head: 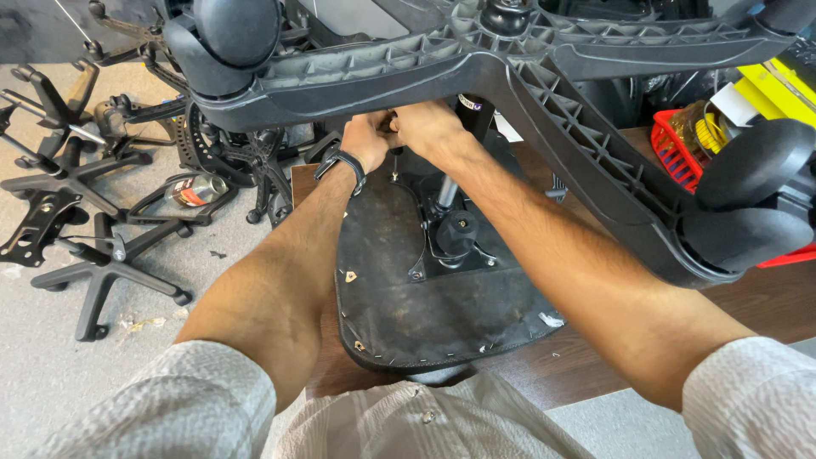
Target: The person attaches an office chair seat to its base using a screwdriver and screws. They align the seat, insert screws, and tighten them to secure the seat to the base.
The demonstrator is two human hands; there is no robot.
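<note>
An office chair lies upside down on a brown wooden table. Its black seat underside faces up, and its five-arm base with black casters looms close to the camera. My left hand, with a black band on the wrist, and my right hand are closed together under the base on a screwdriver. The tool's thin shaft points down at a screw in the seat plate. The gas column and a black knob sit just right of the hands.
Several black chair bases and loose metal parts lie on the grey floor at left. A red basket with yellow items stands at the table's far right. The table's left edge runs beside my left forearm.
</note>
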